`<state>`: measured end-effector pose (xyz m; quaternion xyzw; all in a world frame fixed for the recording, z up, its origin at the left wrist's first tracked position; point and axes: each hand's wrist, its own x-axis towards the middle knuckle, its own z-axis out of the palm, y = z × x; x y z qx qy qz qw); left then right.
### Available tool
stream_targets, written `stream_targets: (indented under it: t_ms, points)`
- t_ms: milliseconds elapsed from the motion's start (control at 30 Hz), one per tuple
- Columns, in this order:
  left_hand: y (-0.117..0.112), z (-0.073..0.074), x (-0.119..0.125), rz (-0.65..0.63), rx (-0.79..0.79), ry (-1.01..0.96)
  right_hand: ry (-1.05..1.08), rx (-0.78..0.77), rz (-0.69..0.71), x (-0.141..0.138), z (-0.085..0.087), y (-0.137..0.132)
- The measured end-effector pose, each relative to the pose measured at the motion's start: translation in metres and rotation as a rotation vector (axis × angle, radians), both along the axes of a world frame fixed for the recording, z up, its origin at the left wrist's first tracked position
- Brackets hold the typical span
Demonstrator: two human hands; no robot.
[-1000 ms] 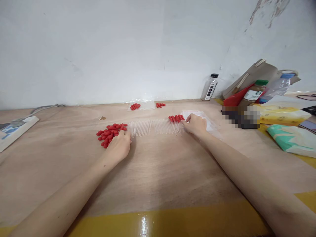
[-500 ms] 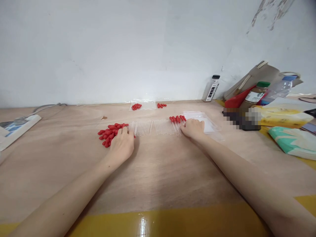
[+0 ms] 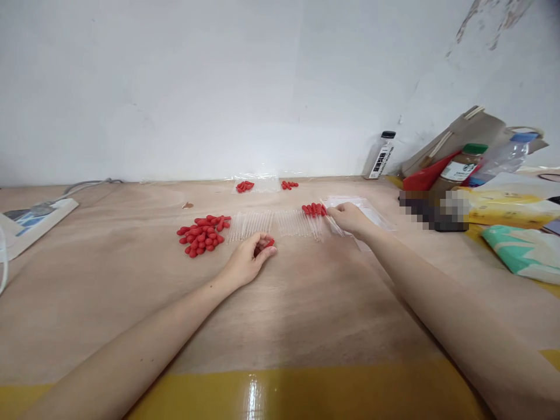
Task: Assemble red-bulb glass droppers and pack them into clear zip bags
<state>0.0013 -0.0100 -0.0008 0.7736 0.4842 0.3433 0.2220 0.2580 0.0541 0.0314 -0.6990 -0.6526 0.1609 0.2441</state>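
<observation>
My left hand (image 3: 249, 258) is closed in a pinch on a red rubber bulb (image 3: 270, 242), just in front of a row of thin clear tubes (image 3: 258, 223). To its left lies a pile of red rubber bulbs (image 3: 201, 236). At the right end of the row, my right hand (image 3: 349, 218) has its fingertips pinched together on a thin clear tube (image 3: 336, 226), partly hidden by the hand. Close beside those fingertips lie several droppers (image 3: 312, 211), clear tubes with red bulbs on their ends. Clear plastic bags (image 3: 371, 214) lie under and behind my right hand.
Against the wall are a clear bag (image 3: 265, 185) and small groups of red bulbs (image 3: 245, 186). On the right stand a black-capped bottle (image 3: 380, 156), a green-capped bottle (image 3: 460, 169) and tissue packs (image 3: 520, 251). A power strip (image 3: 48, 224) lies on the left.
My left hand has moved right and nearer, away from the bulb pile, with a red bulb in its fingers. My right hand has shifted slightly; a clear tube now shows at its fingertips.
</observation>
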Motion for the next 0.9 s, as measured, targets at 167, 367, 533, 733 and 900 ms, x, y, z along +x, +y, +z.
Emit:
stream_targets:
  t_ms: [167,367,533,733,900]
  points:
    - [0.001,0.0,0.002,-0.003,0.009,0.044,0.299,0.247,0.188,-0.016,-0.008,-0.009]
    - [0.0,0.003,0.002,-0.027,-0.007,0.031,0.331,0.379,0.509,-0.034,-0.02,-0.034]
    - [0.0,0.002,0.001,-0.039,-0.014,0.011,0.131,0.405,0.565,-0.034,-0.023,-0.064]
    - [0.0,0.001,0.0,-0.046,-0.014,0.002,0.11,0.382,0.532,-0.033,-0.025,-0.064]
    - [0.0,0.003,-0.001,-0.056,-0.009,0.003,0.151,0.421,0.589,-0.034,-0.031,-0.061]
